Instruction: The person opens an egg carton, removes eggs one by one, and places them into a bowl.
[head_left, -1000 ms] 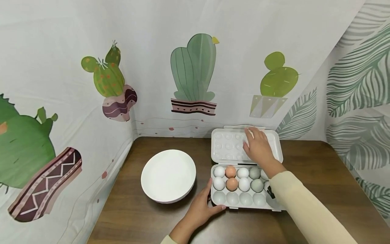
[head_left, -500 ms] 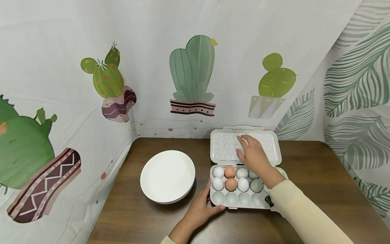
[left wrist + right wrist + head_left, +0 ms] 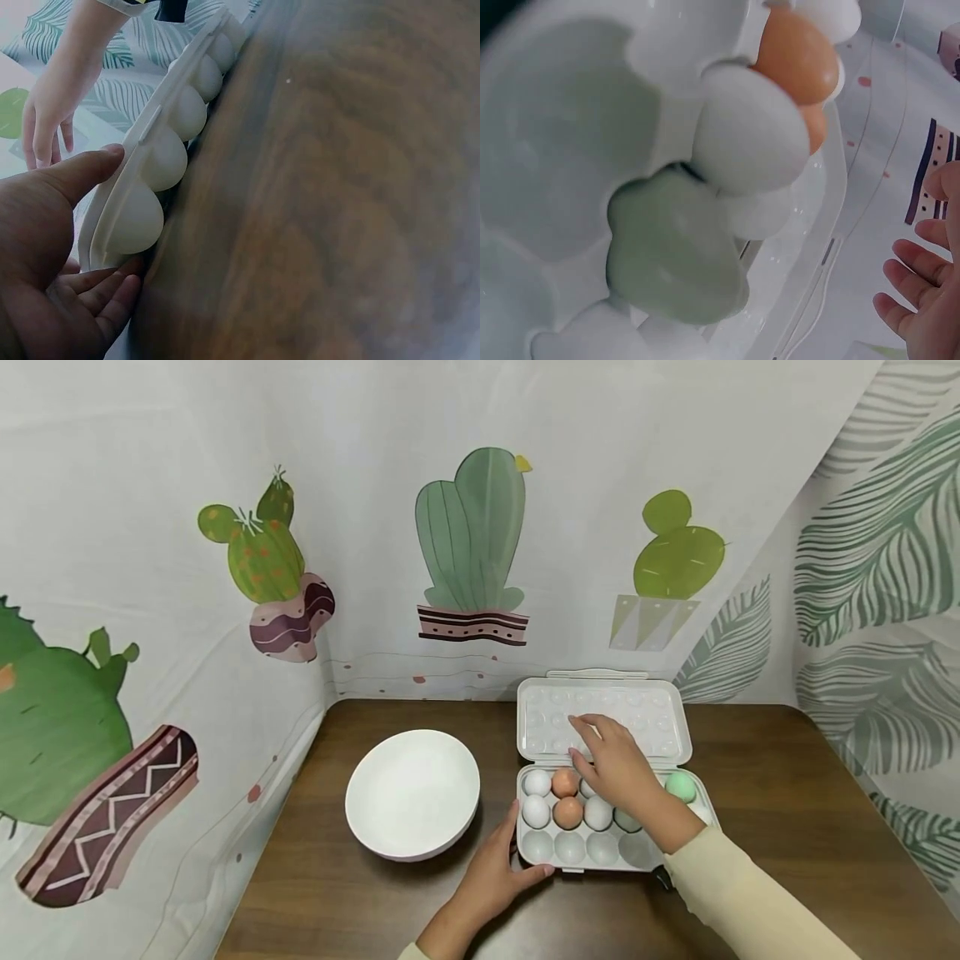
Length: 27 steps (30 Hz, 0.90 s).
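A white plastic egg box lies with its lid folded back. White eggs, brown eggs and a light green egg sit in its back two rows; bare cups show along the front. My left hand grips the box's left end, its thumb on the rim and fingers underneath in the left wrist view. Over the middle of the back row, my right hand hovers with fingers slightly bent, holding nothing. It hides some eggs, while a grey-green egg shows in the right wrist view.
Left of the box stands a large white bowl on the brown wooden table. A white cloth with printed cacti hangs behind and to the left, and leaf-patterned cloth to the right.
My right hand has moved left and nearer over the box, from the lid towards the back row. The light green egg has come into sight. My left hand keeps its grip.
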Each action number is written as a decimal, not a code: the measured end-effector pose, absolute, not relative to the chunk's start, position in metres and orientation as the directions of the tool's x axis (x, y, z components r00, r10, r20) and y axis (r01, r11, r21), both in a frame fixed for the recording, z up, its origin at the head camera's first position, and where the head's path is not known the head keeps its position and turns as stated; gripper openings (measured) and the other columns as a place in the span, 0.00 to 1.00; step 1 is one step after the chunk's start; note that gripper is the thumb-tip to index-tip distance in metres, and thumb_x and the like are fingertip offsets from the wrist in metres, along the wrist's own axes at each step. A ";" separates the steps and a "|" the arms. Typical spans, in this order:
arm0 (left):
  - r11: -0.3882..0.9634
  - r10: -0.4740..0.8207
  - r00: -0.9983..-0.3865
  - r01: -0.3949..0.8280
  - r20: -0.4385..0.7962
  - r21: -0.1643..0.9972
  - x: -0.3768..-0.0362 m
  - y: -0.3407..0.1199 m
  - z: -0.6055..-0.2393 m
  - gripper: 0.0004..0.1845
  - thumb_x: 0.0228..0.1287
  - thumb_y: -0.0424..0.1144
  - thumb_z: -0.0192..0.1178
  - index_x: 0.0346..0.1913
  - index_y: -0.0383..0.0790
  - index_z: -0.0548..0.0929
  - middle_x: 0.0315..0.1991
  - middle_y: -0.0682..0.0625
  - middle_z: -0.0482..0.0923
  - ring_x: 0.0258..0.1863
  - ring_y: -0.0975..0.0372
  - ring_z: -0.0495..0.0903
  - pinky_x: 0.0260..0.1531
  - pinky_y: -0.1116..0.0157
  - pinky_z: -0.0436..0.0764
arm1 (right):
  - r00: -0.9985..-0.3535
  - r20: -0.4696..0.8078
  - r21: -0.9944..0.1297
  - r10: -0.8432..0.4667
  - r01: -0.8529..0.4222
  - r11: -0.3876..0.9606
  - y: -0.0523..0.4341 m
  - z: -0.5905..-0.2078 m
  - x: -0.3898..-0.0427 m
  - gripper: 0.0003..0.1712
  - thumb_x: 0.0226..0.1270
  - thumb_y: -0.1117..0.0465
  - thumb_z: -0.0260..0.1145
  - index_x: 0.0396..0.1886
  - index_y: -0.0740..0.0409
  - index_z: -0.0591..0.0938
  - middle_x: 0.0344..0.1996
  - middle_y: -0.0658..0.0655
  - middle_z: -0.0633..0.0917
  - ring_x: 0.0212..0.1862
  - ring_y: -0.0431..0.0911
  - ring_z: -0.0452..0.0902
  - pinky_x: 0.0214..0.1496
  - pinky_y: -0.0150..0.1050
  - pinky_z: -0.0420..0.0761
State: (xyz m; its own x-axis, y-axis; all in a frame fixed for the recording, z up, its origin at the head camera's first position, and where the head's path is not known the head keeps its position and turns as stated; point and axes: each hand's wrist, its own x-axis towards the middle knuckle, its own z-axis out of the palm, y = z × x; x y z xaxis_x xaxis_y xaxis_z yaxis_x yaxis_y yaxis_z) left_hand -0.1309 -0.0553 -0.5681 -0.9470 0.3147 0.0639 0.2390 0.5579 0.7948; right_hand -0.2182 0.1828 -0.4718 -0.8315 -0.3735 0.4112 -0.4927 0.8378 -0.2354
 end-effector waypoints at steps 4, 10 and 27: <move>0.591 0.301 -0.951 0.242 0.067 0.769 -0.127 -0.054 -0.567 0.59 0.56 0.61 0.71 0.81 0.37 0.51 0.74 0.37 0.66 0.72 0.48 0.69 0.69 0.47 0.70 | -0.823 0.420 -0.235 -0.382 -0.506 0.830 0.180 -0.474 -0.212 0.30 0.73 0.54 0.63 0.71 0.60 0.73 0.61 0.66 0.77 0.65 0.62 0.74 0.69 0.58 0.71; 0.615 0.284 -0.955 0.250 0.086 0.747 -0.120 -0.054 -0.563 0.55 0.59 0.58 0.70 0.80 0.35 0.53 0.73 0.36 0.68 0.71 0.48 0.71 0.68 0.47 0.72 | -0.820 0.415 -0.252 -0.395 -0.521 0.816 0.177 -0.476 -0.202 0.30 0.72 0.54 0.64 0.70 0.60 0.73 0.60 0.65 0.79 0.63 0.61 0.75 0.68 0.58 0.73; 0.644 0.231 -0.963 0.260 0.141 0.719 -0.107 -0.067 -0.549 0.43 0.64 0.51 0.69 0.76 0.39 0.63 0.66 0.42 0.74 0.66 0.50 0.74 0.64 0.47 0.75 | -0.753 0.448 -0.230 -0.482 -0.618 0.752 0.162 -0.494 -0.180 0.23 0.61 0.57 0.73 0.55 0.59 0.83 0.50 0.58 0.83 0.53 0.54 0.81 0.57 0.52 0.81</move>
State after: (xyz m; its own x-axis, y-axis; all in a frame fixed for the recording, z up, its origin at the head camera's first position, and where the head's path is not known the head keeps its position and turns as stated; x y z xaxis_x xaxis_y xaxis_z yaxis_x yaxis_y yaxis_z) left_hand -0.1068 -0.0671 -0.5491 -0.9626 0.2313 0.1414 0.2604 0.6441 0.7193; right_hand -0.1804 0.1620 -0.4936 -0.7527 -0.4820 0.4484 -0.6182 0.7518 -0.2296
